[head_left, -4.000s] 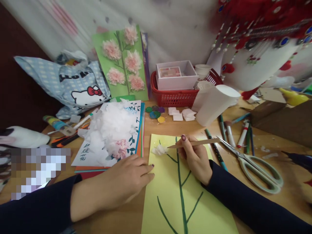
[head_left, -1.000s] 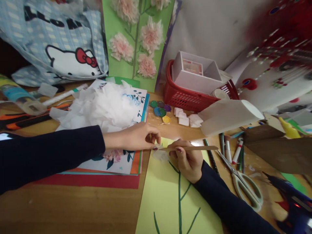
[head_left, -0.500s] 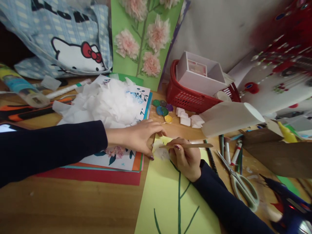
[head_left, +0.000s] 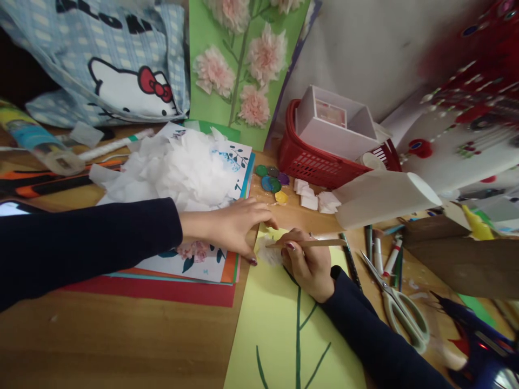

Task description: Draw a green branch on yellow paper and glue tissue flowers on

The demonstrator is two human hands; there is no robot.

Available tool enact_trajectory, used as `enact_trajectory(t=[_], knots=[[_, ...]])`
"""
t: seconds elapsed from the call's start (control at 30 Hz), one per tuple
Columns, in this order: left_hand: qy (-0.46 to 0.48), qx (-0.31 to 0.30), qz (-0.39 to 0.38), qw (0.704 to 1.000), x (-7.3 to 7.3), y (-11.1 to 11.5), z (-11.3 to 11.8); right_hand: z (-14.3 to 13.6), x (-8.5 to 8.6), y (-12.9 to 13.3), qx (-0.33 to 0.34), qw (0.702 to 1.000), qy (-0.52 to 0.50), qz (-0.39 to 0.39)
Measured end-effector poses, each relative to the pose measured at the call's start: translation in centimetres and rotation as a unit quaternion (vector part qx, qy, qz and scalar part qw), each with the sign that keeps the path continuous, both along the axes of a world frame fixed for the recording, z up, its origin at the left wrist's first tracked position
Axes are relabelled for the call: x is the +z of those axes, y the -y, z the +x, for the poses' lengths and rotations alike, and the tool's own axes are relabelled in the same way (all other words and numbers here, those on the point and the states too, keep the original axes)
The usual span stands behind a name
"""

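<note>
With the clock centred on the small white tissue tuft [head_left: 268, 253], your right hand [head_left: 312, 267] lay at 3 o'clock, fingers closed around a wooden stick [head_left: 326, 243] whose tip pointed to 9 and met the tuft's upper part; whether it pressed in, you could not tell. The tuft sat near the top of the yellow sheet [head_left: 263, 324], which ran off towards 6 with a dark green branching stem [head_left: 299, 329] on it. Your left hand [head_left: 235, 224] was at 10, thumb and fingers well parted around the sheet's upper corner, gripping nothing that showed.

Beyond that hand, also at 10, a heap of white tissue [head_left: 178, 167] covered part of a stack of papers [head_left: 190, 294]. Coloured discs [head_left: 272, 181] lay at 12, folded white squares [head_left: 309, 198] between 1 and 2, and scissors [head_left: 391, 293] near 4, with a glue gun [head_left: 478, 329] further out.
</note>
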State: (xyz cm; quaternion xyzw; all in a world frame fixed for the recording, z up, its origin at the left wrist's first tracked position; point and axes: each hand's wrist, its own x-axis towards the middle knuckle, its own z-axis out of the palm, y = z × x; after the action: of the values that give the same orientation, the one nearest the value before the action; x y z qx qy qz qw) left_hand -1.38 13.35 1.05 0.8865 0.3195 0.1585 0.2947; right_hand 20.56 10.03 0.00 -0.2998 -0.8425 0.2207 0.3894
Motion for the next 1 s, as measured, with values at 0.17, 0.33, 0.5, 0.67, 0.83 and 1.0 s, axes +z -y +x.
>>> enact_trajectory(t=[0.17,0.33,0.5,0.67,0.83,1.0], knots=[[-0.009,0.000,0.000,1.000,0.12,-0.02,0.07,0.10,0.03,0.05,-0.014,1.000,0.007,-0.007],[-0.006,-0.006,-0.006,1.000,0.02,-0.08,0.07,0.22,-0.07,0.23,-0.026,1.000,-0.002,-0.006],[0.000,-0.004,0.003,1.000,-0.34,-0.09,-0.03,0.28,-0.33,0.26,-0.054,0.998,-0.045,-0.006],[0.004,-0.006,0.015,1.000,-0.54,-0.15,-0.01,0.19,-0.06,0.08,-0.015,1.000,0.007,-0.008],[-0.001,-0.002,-0.001,1.000,-0.39,-0.22,0.03,0.15,-0.04,0.07,-0.010,1.000,0.010,-0.023],[-0.001,-0.007,-0.019,1.000,-0.09,-0.12,-0.08,0.27,-0.06,0.25,-0.007,0.999,-0.001,-0.037]])
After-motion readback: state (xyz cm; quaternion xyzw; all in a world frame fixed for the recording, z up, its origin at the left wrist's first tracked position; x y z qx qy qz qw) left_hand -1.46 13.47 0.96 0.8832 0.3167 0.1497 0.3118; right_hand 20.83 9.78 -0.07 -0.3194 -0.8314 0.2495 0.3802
